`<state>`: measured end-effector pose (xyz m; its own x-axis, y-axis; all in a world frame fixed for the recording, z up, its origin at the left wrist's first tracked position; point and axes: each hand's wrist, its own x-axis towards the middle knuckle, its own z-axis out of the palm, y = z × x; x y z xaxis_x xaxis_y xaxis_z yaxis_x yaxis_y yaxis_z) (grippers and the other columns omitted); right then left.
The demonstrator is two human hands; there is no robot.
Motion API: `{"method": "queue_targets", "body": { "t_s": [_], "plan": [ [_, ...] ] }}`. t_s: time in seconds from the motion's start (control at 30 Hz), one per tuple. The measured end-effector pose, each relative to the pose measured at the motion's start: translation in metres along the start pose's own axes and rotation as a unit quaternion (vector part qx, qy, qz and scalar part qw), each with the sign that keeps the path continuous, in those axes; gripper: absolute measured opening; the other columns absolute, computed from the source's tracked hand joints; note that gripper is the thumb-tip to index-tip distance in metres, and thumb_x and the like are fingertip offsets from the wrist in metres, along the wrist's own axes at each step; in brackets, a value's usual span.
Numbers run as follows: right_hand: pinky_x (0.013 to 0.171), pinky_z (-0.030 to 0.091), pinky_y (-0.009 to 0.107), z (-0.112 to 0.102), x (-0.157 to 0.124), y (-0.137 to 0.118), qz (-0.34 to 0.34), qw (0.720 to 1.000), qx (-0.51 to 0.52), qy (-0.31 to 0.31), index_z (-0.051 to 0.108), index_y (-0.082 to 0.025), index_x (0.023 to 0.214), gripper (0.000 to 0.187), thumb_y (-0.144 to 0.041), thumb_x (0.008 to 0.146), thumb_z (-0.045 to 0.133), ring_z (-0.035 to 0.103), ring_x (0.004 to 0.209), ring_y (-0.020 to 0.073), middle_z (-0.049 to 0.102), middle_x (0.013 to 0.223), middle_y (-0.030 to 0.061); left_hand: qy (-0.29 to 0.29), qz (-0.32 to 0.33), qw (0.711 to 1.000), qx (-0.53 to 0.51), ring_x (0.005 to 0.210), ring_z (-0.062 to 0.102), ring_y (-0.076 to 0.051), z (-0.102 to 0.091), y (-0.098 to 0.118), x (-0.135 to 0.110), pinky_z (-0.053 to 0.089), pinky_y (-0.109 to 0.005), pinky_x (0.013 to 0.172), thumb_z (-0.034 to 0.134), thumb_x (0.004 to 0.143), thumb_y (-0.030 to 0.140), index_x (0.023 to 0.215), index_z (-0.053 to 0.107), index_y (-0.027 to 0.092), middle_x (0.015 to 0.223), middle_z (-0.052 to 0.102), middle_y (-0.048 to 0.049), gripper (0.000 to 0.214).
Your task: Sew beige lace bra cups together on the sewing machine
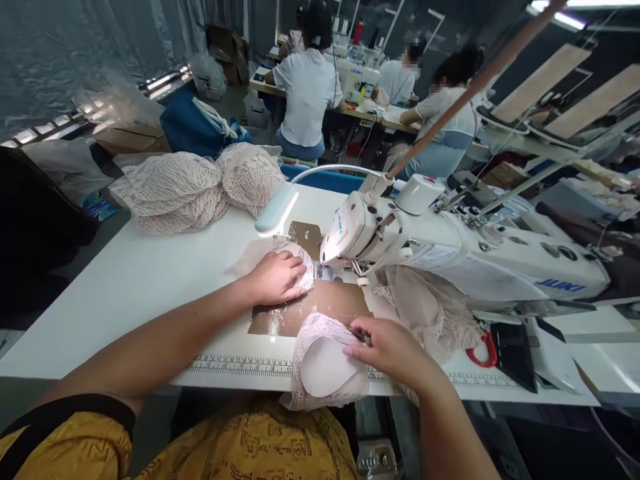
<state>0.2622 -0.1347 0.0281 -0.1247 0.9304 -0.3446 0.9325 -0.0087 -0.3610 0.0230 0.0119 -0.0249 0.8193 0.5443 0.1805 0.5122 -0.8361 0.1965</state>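
My left hand [277, 277] lies palm down on a pale lace piece [305, 263] just left of the needle of a white Juki sewing machine [450, 250]. Its fingers are curled and press the fabric onto the brown plate [340, 300]. My right hand [387, 347] is closed on the edge of a pink lace bra cup [323, 363] at the table's front edge, with a small dark tool under the fingers. More lace fabric [435, 307] is bunched under the machine arm.
A heap of lace cups [200, 183] sits at the table's far left. A lamp head [275, 210] hangs over the needle. Red-handled scissors [483, 350] and a black tray [515, 353] lie to the right. A ruler strip [240, 365] runs along the table edge. Three people sew at benches behind.
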Motion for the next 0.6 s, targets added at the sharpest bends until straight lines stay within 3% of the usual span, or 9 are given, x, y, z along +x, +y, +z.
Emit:
{"method": "queue_targets", "body": {
  "t_s": [0.07, 0.17, 0.27, 0.37, 0.5, 0.53, 0.6],
  "plan": [
    [0.056, 0.031, 0.025, 0.011, -0.005, 0.002, -0.013, 1.0, -0.021, -0.011, 0.054, -0.021, 0.068, 0.017, -0.029, 0.081, 0.061, 0.054, 0.064, 0.0165, 0.059, 0.067, -0.0012, -0.024, -0.047, 0.998, -0.017, 0.107, 0.056, -0.032, -0.008, -0.001, -0.002, 0.047, -0.045, 0.086, 0.043, 0.094, 0.045, 0.108, 0.068, 0.018, 0.12, 0.065, -0.0115, 0.039],
    [0.06, 0.038, 0.026, 0.021, -0.008, 0.003, -0.037, 0.999, -0.001, 0.011, 0.047, -0.021, 0.065, 0.022, -0.027, 0.086, 0.052, 0.057, 0.068, 0.0175, 0.059, 0.072, 0.0003, -0.041, -0.141, 0.989, -0.031, 0.108, 0.057, -0.03, -0.02, -0.008, -0.007, 0.048, -0.042, 0.086, 0.044, 0.092, 0.033, 0.105, 0.065, 0.018, 0.123, 0.062, -0.0124, 0.028],
    [0.067, 0.046, 0.031, 0.021, -0.008, 0.002, -0.036, 0.995, 0.041, 0.084, 0.053, -0.023, 0.078, 0.018, -0.033, 0.091, 0.046, 0.062, 0.077, 0.0219, 0.064, 0.084, 0.0044, -0.043, -0.24, 0.97, -0.017, 0.098, 0.061, -0.034, -0.034, -0.022, -0.019, 0.05, -0.042, 0.076, 0.055, 0.082, 0.037, 0.109, 0.059, 0.011, 0.115, 0.062, -0.0204, 0.037],
    [0.068, 0.05, 0.036, 0.015, -0.002, -0.005, -0.014, 0.986, 0.095, 0.134, 0.056, -0.024, 0.093, 0.022, -0.041, 0.093, 0.042, 0.065, 0.076, 0.0255, 0.068, 0.08, 0.0057, -0.065, -0.301, 0.951, -0.021, 0.085, 0.065, -0.033, -0.046, -0.04, -0.043, 0.05, -0.039, 0.065, 0.062, 0.073, 0.049, 0.099, 0.058, 0.013, 0.1, 0.066, -0.0188, 0.045],
    [0.073, 0.053, 0.036, 0.013, 0.016, -0.031, -0.059, 0.968, 0.193, 0.151, 0.061, -0.024, 0.102, 0.028, -0.043, 0.094, 0.041, 0.067, 0.082, 0.0251, 0.07, 0.086, 0.0065, -0.085, -0.308, 0.946, -0.052, 0.07, 0.066, -0.026, -0.055, -0.051, -0.094, 0.043, -0.03, 0.053, 0.06, 0.075, 0.047, 0.079, 0.058, 0.018, 0.083, 0.069, -0.0078, 0.029],
    [0.073, 0.054, 0.036, 0.014, 0.022, -0.041, -0.075, 0.963, 0.219, 0.138, 0.062, -0.024, 0.105, 0.03, -0.043, 0.094, 0.042, 0.067, 0.082, 0.0242, 0.071, 0.092, 0.0068, -0.075, -0.297, 0.95, -0.058, 0.066, 0.065, -0.024, -0.055, -0.051, -0.108, 0.041, -0.029, 0.05, 0.06, 0.077, 0.044, 0.074, 0.057, 0.019, 0.078, 0.069, -0.0053, 0.025],
    [0.068, 0.056, 0.035, 0.018, 0.037, -0.062, -0.1, 0.954, 0.269, 0.083, 0.063, -0.023, 0.112, 0.033, -0.043, 0.094, 0.044, 0.067, 0.075, 0.0217, 0.07, 0.099, 0.0068, 0.004, -0.24, 0.97, -0.045, 0.055, 0.062, -0.02, -0.055, -0.049, -0.136, 0.037, -0.027, 0.045, 0.059, 0.079, 0.036, 0.065, 0.053, 0.02, 0.067, 0.067, -0.0016, 0.022]
  ]
}}
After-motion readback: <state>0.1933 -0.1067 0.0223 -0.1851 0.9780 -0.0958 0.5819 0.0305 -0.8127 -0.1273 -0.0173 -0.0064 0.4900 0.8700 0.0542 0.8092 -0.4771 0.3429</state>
